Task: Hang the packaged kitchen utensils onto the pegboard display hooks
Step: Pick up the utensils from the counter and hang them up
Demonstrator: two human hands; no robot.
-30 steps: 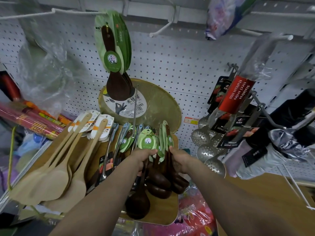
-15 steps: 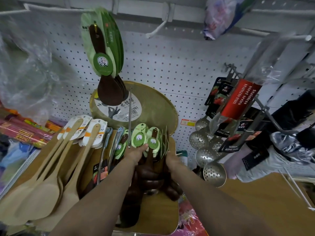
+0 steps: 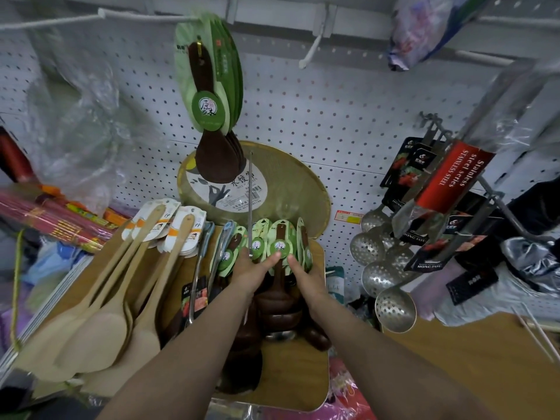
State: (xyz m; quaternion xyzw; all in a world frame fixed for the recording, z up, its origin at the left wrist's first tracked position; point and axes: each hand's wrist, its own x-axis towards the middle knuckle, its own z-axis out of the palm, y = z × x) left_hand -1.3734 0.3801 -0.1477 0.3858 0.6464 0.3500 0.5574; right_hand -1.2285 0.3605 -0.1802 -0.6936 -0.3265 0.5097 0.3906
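Observation:
Several dark wooden spoons on green cards (image 3: 280,241) hang in a bunch low at the middle of the white pegboard (image 3: 333,116). My left hand (image 3: 251,268) holds the bunch from the left, fingers against the front card. My right hand (image 3: 306,274) holds it from the right, fingers round the card edges. A thin metal hook (image 3: 250,204) juts out just left of the front card, its tip by my left fingers. Higher up, more of the same green-carded spoons (image 3: 212,95) hang from an upper hook.
Pale wooden spatulas (image 3: 121,298) hang at the left and perforated steel skimmers (image 3: 385,268) at the right. A round bamboo board (image 3: 272,189) leans on the pegboard behind the hook. A red-labelled steel utensil pack (image 3: 448,183) juts out at right. Clear plastic bags hang upper left.
Both hands have lifted the bunch of green-carded spoons up towards the metal hook. The view has tilted so the cards now sit by the hook's tip.

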